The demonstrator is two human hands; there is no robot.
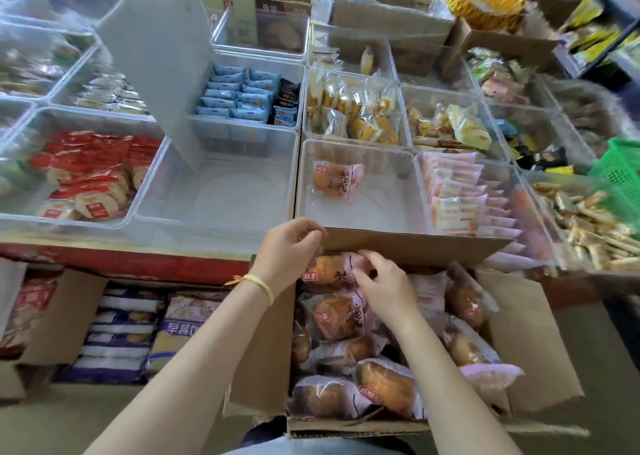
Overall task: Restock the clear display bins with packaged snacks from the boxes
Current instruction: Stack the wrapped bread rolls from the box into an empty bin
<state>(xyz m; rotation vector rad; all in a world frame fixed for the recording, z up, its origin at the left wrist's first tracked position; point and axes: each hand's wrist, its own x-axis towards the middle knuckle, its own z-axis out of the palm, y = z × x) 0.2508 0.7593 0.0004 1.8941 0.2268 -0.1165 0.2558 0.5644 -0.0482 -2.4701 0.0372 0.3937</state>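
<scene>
Display bins; both hands in box

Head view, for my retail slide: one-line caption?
Both hands grip a pink-wrapped bread packet in the open cardboard box below a nearly empty clear bin.

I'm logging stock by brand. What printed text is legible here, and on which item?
"桃李": red logo on the pink bread packets in the open cardboard box.
"早餐": purple bread bag in the left box; remaining characters cut off.
Blue packets, red rice-cracker packets, rear box label: too blurred.
</scene>
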